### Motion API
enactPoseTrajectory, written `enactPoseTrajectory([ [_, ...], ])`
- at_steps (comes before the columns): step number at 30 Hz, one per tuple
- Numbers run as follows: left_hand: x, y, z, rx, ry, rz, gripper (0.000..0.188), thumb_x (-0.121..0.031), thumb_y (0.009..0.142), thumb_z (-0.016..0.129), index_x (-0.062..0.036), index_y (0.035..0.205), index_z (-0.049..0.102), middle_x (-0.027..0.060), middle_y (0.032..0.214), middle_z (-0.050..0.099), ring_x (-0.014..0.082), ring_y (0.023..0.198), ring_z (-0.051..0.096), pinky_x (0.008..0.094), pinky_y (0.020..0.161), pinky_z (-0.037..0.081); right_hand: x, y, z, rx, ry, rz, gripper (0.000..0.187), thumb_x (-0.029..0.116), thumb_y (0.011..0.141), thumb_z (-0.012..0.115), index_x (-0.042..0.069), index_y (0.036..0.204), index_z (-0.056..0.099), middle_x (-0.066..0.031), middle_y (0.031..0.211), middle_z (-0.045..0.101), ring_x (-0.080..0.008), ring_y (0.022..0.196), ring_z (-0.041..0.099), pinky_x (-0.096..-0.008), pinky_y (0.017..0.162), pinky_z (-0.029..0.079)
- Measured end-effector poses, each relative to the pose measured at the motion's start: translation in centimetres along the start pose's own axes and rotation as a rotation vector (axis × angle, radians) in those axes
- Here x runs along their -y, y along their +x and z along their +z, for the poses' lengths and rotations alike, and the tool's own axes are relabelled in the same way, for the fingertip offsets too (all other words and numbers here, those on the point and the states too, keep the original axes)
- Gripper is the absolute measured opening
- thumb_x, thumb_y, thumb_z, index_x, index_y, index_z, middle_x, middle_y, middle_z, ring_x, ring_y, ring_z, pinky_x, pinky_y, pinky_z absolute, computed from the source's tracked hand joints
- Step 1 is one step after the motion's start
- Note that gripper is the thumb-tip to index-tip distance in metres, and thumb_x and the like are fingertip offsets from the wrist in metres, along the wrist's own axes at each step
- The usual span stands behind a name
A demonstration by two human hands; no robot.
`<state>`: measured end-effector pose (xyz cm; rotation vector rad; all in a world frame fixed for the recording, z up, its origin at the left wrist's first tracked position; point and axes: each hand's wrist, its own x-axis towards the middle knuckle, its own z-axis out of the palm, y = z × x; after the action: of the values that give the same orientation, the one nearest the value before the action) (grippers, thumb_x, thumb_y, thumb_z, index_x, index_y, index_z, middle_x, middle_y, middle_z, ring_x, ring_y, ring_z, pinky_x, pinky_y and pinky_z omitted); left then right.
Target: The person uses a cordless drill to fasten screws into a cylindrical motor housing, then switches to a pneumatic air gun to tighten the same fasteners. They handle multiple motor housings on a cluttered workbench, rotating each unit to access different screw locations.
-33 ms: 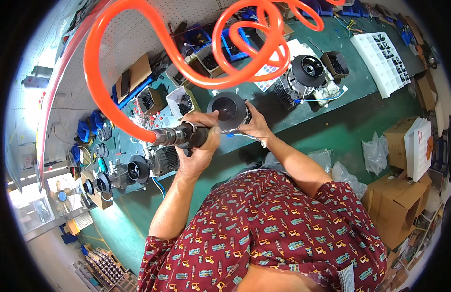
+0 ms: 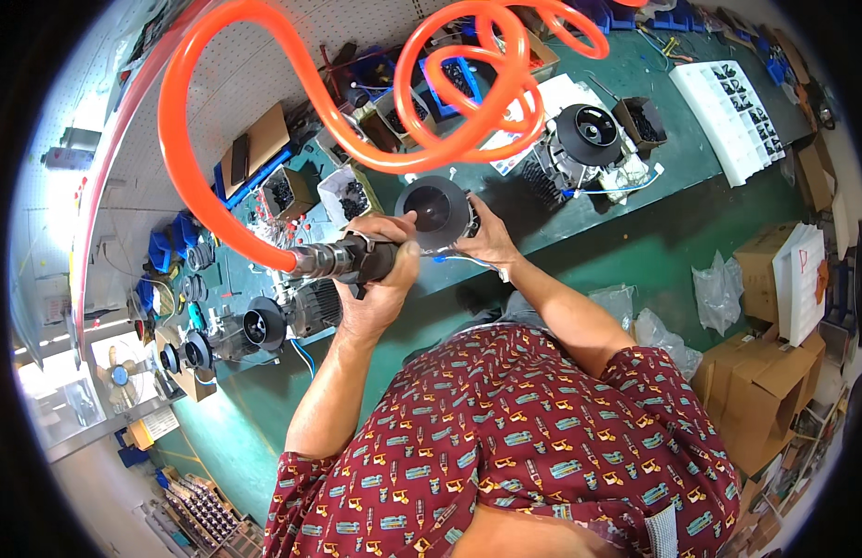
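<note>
My left hand (image 2: 386,284) is closed around a dark pneumatic driver (image 2: 361,259). A metal coupling joins it to a thick orange coiled air hose (image 2: 175,121). The driver's working end is hidden behind my fingers, close to a motor unit with a round black funnel-shaped cover (image 2: 435,209). My right hand (image 2: 489,234) grips that unit by its right side, fingers wrapped round the rim. A thin blue and white cable (image 2: 463,259) hangs from the unit at the bench edge.
The hose loops hang over the green bench (image 2: 580,223). To the right stands another motor unit (image 2: 587,135), beyond it a white parts tray (image 2: 728,121). Boxes of black parts (image 2: 349,193) sit behind the held unit. Several motors with black fans (image 2: 263,323) line the left. Cardboard boxes (image 2: 756,391) stand right.
The hose loops have swung slightly left and down. Both hands, the driver and the motor unit look unmoved.
</note>
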<state>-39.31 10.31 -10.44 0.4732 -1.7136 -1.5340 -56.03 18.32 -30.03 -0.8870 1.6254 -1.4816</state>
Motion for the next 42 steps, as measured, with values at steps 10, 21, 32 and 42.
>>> enactPoseTrajectory([
  [10, -0.3, 0.2, 0.2, -0.001, 0.05, -0.007, 0.024, 0.01, 0.084, 0.065, -0.0027, 0.103, 0.057, 0.0074, 0.095, 0.065, 0.0177, 0.092, 0.065, 0.0496, 0.11, 0.049, -0.1, 0.4, -0.1, 0.014, -0.039, -0.026, 0.104, 0.022, 0.067, 0.089, -0.007, 0.152, 0.037, -0.022, 0.136, 0.062, -0.0267, 0.125, 0.062, -0.0356, 0.109, 0.048],
  [21, -2.6, -0.3, 2.0, -0.26, 0.123, 0.031, 0.026, 0.004, 0.086, 0.071, 0.0001, 0.11, 0.061, 0.0166, 0.109, 0.071, 0.0195, 0.1, 0.068, 0.0364, 0.092, 0.055, -0.5, 0.5, -0.2, 0.006, 0.019, -0.082, 0.1, 0.022, 0.07, 0.089, -0.006, 0.152, 0.038, -0.0206, 0.137, 0.061, -0.0273, 0.126, 0.061, -0.0359, 0.109, 0.046],
  [32, -1.3, 1.8, 5.7, -0.168, -0.124, 0.104, 0.035, 0.0, 0.088, 0.07, -0.0041, 0.118, 0.054, 0.0163, 0.111, 0.068, 0.0298, 0.111, 0.066, 0.0488, 0.108, 0.048, 1.9, -0.5, -0.4, 0.008, 0.093, -0.042, 0.087, 0.02, 0.07, 0.086, 0.0, 0.144, 0.046, -0.0179, 0.129, 0.064, -0.0276, 0.119, 0.063, -0.0381, 0.104, 0.048],
  [42, -0.3, 0.7, 6.7, -0.127, 0.035, 0.095, 0.033, 0.004, 0.088, 0.071, -0.0021, 0.117, 0.055, 0.0152, 0.114, 0.068, 0.0211, 0.107, 0.066, 0.0396, 0.1, 0.052, 1.8, -0.2, -0.3, -0.002, 0.076, -0.092, 0.082, 0.023, 0.07, 0.086, 0.002, 0.14, 0.049, -0.0172, 0.123, 0.064, -0.0301, 0.115, 0.064, -0.0391, 0.102, 0.048],
])
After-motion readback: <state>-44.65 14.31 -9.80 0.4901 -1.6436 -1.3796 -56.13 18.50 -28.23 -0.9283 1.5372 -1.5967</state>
